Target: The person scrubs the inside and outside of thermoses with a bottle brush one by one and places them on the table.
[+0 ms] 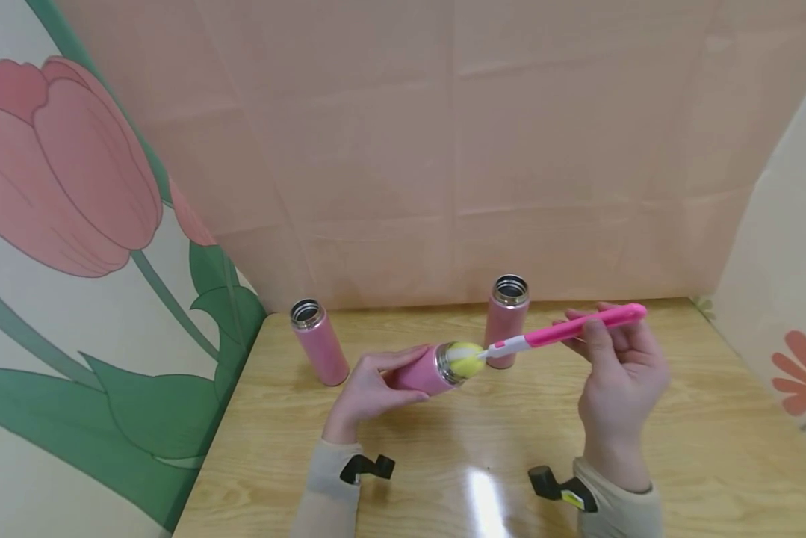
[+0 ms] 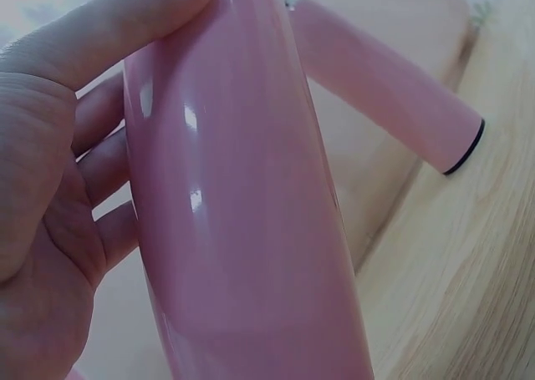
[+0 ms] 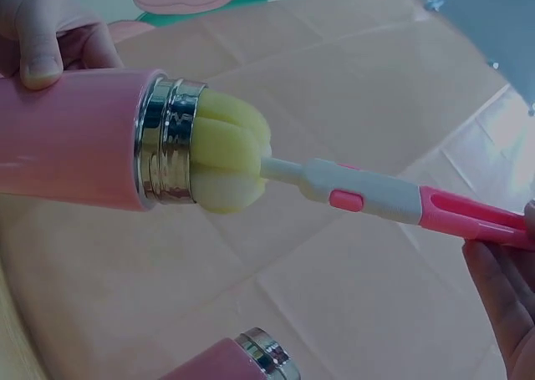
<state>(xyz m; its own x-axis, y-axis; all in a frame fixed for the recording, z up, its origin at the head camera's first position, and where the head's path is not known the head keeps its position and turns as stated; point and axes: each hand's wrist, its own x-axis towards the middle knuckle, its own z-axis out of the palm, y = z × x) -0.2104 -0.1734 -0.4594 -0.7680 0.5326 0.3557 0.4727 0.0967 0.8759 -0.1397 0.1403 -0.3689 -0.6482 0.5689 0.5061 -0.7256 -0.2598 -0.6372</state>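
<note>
My left hand (image 1: pixel 369 390) grips a pink thermos bottle (image 1: pixel 421 373) tilted so that its steel mouth faces right. In the left wrist view the thumb and fingers wrap around the pink bottle body (image 2: pixel 234 188). My right hand (image 1: pixel 621 373) pinches the pink handle of a bottle brush (image 1: pixel 567 329) between thumb and fingers. The brush's yellow and white sponge head (image 3: pixel 226 154) sits at the mouth of the bottle, partly inside it, with part bulging outside. How far it reaches inside is hidden.
Two more pink bottles without lids stand upright on the wooden table (image 1: pixel 261 448): one bottle (image 1: pixel 322 347) at the back left, another bottle (image 1: pixel 506 321) behind the brush. A peach cloth (image 1: pixel 376 149) hangs at the back. Flower-patterned panels (image 1: pixel 73 172) flank the table.
</note>
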